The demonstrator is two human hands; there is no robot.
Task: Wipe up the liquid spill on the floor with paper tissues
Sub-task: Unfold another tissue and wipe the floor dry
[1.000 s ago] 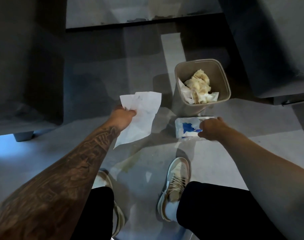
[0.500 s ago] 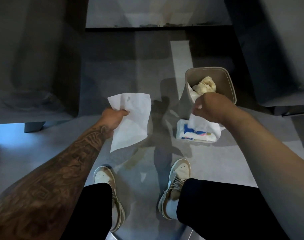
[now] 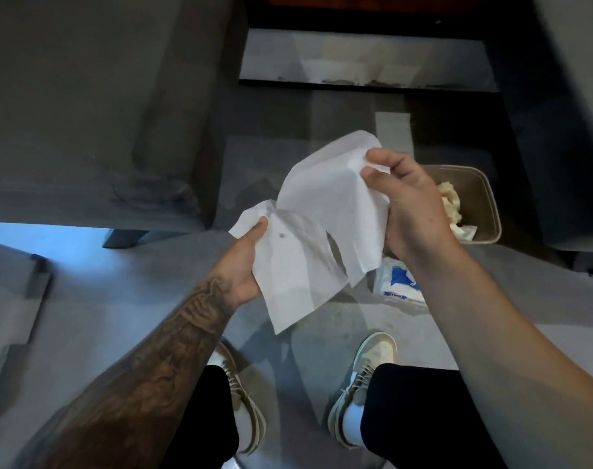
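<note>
Our left hand [image 3: 244, 265] pinching 1 tissue [image 3: 295, 265], right hand [image 3: 410, 211] gripping another tissue [image 3: 332, 194] overlapping it, both held above the floor [image 3: 305, 350]

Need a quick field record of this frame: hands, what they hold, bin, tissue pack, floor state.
left hand: pinching a white tissue at its upper left corner; a small dark speck on the sheet
right hand: gripping a second tissue by its upper right edge
tissues: overlapping, held in the air above the floor
bin: open, holds crumpled used tissues, behind the right hand
tissue pack: on the floor beside the bin, partly hidden by the right forearm
floor: grey, faint marks below the tissues; cannot tell if wet
shoes: both on the floor
</note>
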